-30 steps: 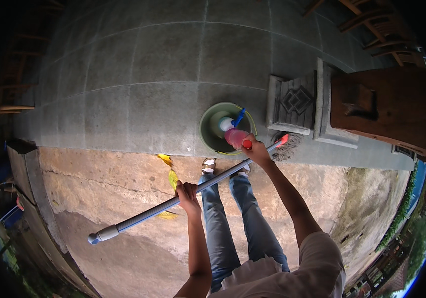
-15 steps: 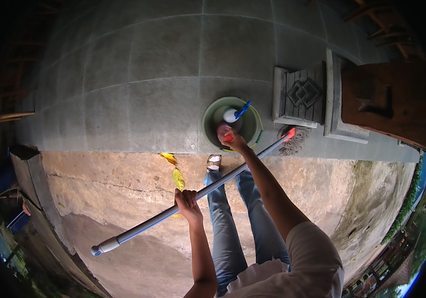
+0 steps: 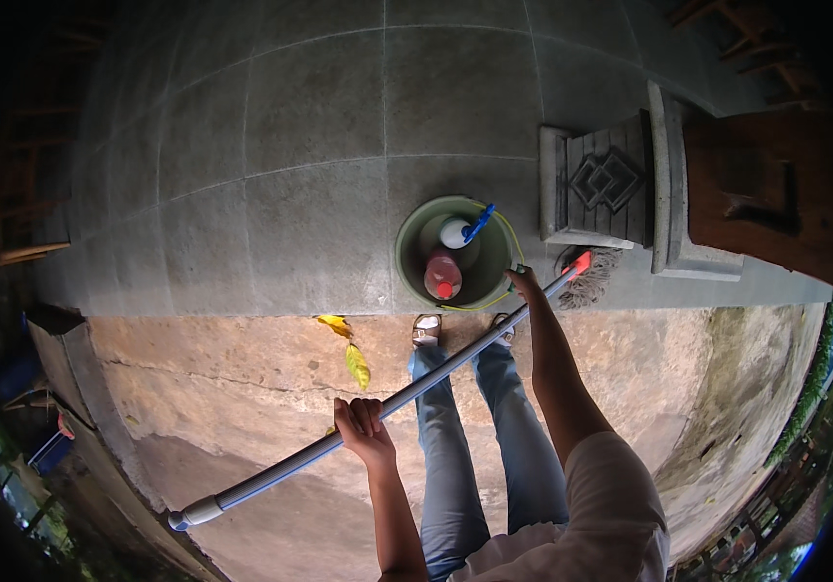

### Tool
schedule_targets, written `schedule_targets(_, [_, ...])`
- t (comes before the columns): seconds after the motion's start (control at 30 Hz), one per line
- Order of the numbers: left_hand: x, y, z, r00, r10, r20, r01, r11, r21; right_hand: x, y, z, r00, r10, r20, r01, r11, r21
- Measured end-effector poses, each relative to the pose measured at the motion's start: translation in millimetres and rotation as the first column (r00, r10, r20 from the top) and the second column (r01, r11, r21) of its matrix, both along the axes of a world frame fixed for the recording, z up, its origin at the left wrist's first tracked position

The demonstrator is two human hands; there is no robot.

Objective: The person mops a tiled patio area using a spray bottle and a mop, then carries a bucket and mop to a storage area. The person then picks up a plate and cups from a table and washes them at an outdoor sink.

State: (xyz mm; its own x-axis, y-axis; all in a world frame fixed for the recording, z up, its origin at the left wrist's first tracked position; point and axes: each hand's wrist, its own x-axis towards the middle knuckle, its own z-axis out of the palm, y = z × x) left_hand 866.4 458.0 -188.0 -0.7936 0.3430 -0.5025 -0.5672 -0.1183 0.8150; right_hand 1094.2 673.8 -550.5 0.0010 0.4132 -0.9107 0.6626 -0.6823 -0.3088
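Mop (image 3: 450, 363) runs diagonally, clock centred on the grey-green bucket (image 3: 407, 252): red-collared head with grey strands at 3 o'clock, on the grey tiled floor (image 3: 314, 228), far pole end at 7:30. My left hand (image 3: 366, 432), at 7 o'clock, has fingers wrapped round the grey-blue pole, closed on it. My right hand (image 3: 524, 282) is at the bucket's 4 o'clock rim, fingers partly bent at the yellow handle (image 3: 516, 240); can't tell if they're closed on it. Right wrist crosses above the pole. Bucket sits on the tiles near their edge, two bottles inside: white bottle (image 3: 453, 234) at 12 with a blue trigger top pointing to 1, pink bottle (image 3: 441, 270) with red cap at 7. Stone plinth (image 3: 596, 179) with carved diamonds at 2 o'clock, mop strands just beside its base. Yellow leaves (image 3: 357, 367) at 7 to 8 o'clock on tan concrete (image 3: 232, 354). My sandalled feet (image 3: 426, 331) are at 5 and 7 o'clock, just off the tile edge, jeans below, pole passing over both legs.
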Motion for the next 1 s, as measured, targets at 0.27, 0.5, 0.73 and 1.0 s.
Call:
schedule_targets(0.27, [-2.8,28.4,-2.0,0.986,-0.168,0.021,0.165,0.982,0.091,8.1,12.2,48.2,0.915,-0.312,-0.255,0.317,0.948,-0.023])
schedule_targets(0.5, [-18.0,84.3,13.5,0.923,-0.378,-0.075,0.384,0.918,0.097,-86.2,16.4,141.4,0.728,-0.473,-0.495,0.388,0.881,-0.271])
schedule_targets(0.73, [-13.3,91.6,14.7,0.952,-0.304,0.037,0.294,0.941,0.167,-104.4,8.5,141.9,0.804,-0.322,-0.499,0.418,0.904,0.09])
schedule_targets(1.0, [12.2,91.1,93.3,0.967,-0.249,-0.043,0.253,0.954,0.163,-79.9,27.1,257.2,0.661,-0.361,-0.658,0.523,0.85,0.06])
